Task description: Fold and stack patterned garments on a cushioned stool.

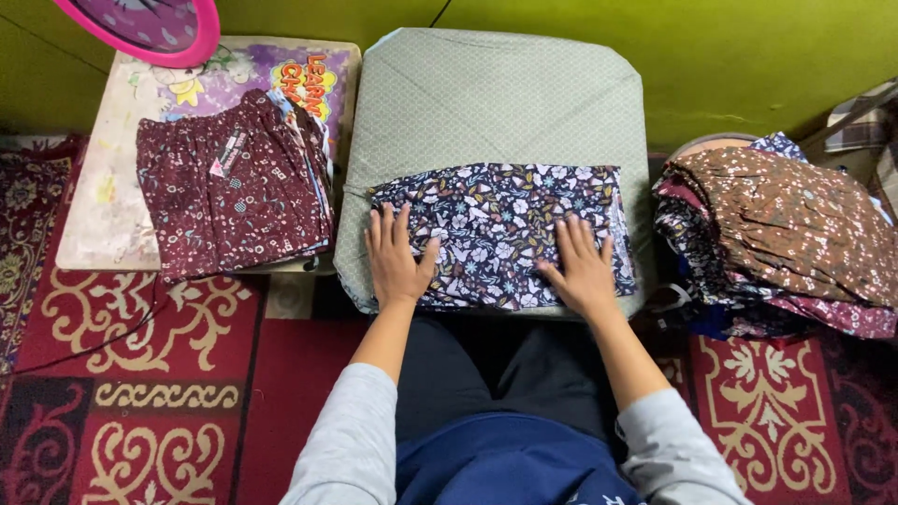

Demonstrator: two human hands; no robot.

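A folded dark blue garment with a white and pink flower print (500, 220) lies flat on a pale green padded board (486, 103) in front of me. My left hand (397, 257) rests palm down on its left part, fingers spread. My right hand (580, 265) presses flat on its right part, fingers apart. Neither hand grips anything.
A stack of folded maroon patterned garments (229, 196) sits on a low colourful table (103, 215) at left. A loose heap of brown and mixed print clothes (781, 234) lies at right. A pink-rimmed round object (150, 28) is top left. Red patterned carpet (159, 393) covers the floor.
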